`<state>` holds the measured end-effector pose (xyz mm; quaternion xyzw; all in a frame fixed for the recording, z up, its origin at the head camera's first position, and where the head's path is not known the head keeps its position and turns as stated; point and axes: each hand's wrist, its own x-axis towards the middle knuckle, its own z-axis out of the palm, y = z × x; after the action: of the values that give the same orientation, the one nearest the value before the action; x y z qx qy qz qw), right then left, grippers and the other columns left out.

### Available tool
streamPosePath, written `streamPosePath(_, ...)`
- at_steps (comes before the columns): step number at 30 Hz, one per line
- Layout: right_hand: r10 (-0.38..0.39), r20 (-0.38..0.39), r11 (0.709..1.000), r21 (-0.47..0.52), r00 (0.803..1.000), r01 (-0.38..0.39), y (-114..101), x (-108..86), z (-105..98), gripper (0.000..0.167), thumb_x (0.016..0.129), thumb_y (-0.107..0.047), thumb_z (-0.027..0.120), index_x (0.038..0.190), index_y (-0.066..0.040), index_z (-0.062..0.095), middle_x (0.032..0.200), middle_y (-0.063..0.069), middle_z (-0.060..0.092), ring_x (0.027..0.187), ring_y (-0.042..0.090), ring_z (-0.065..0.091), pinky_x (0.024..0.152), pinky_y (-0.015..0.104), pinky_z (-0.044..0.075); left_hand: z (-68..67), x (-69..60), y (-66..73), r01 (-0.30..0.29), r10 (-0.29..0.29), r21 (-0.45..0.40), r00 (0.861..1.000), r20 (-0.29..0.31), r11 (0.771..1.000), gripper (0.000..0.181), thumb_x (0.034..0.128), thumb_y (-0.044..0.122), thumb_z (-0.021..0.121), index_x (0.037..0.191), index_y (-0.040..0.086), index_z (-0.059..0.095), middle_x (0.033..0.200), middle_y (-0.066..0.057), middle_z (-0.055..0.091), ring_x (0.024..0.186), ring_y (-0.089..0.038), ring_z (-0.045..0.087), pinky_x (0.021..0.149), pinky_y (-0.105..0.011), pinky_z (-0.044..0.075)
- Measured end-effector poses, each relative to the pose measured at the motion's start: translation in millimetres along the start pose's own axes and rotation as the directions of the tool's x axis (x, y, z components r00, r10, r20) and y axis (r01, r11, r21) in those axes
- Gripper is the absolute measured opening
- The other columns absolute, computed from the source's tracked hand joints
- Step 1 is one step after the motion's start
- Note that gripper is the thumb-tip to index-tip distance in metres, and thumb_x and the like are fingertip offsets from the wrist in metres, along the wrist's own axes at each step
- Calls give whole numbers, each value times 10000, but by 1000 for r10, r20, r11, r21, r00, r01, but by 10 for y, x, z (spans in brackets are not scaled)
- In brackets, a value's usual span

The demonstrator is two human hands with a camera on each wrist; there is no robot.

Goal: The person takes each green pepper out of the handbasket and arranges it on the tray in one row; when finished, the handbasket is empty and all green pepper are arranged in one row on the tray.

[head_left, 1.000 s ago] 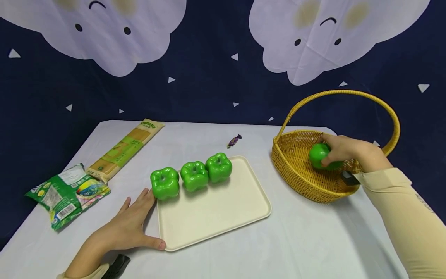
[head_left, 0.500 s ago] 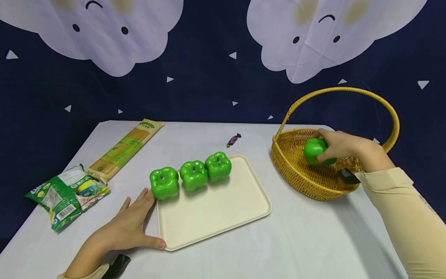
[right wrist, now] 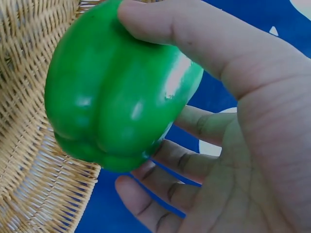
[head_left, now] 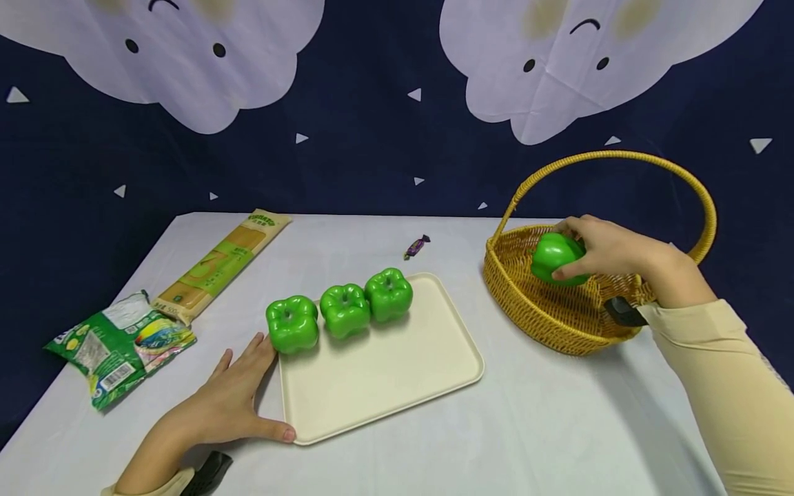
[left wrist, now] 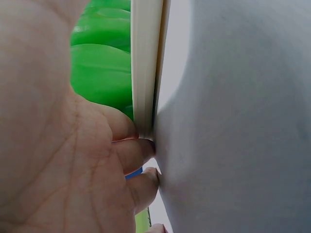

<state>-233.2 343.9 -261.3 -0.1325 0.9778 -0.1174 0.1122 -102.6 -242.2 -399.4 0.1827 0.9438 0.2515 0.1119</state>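
Observation:
My right hand grips a green bell pepper between thumb and fingers, over the inside of the yellow wicker basket. In the right wrist view the glossy pepper is held at its side, with the basket weave behind it. My left hand rests by the left edge of a cream tray, thumb at the near corner and fingers spread, touching the rim. Three green bell peppers stand in a row along the tray's far side. The left wrist view shows the tray rim against the fingers.
A green snack bag and a long yellow-green noodle packet lie left of the tray. A small purple wrapped candy lies behind it. The basket's tall handle arches over the right hand. A dark blue cloth hangs behind the table.
My right hand has lifted the bell pepper up from the basket's bottom and shifted it slightly left. My left hand and the tray have stayed in place.

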Motion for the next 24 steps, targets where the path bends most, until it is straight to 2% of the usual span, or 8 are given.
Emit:
streamPosePath(5, -8, -27, 1000, -9, 1000, 8, -53, -16, -21, 897, 836, -410, 932, 1509, 12, 516, 1325, 297, 553, 1067, 366, 646, 826, 473, 605, 1, 2, -5, -3, 3, 12, 1000, -1, 1000, 1605, 548, 796, 921, 1704, -19, 162, 1765, -284, 208, 1626, -574, 136, 1181, -887, 52)
streamPosePath(17, -59, -81, 997, 44, 995, 63, -198, -62, -30, 916, 833, -399, 943, 1546, -53, 482, 1398, 263, 593, 1174, 374, 652, 908, 522, 604, 12, -2, -11, -6, 6, 19, 1000, 3, 1000, 1589, 558, 782, 926, 1693, -42, 179, 1760, -291, 214, 1625, -578, 137, 1182, -886, 58)
streamPosePath(24, -73, -116, 988, 128, 991, 88, -382, -92, -13, 830, 836, -344, 948, 1515, -152, 510, 1403, 162, 638, 1187, 322, 662, 944, 483, 574, 8, 3, -11, -5, 5, 14, 1000, 4, 1000, 1585, 564, 780, 925, 1697, -35, 175, 1760, -294, 208, 1627, -576, 131, 1187, -882, 50)
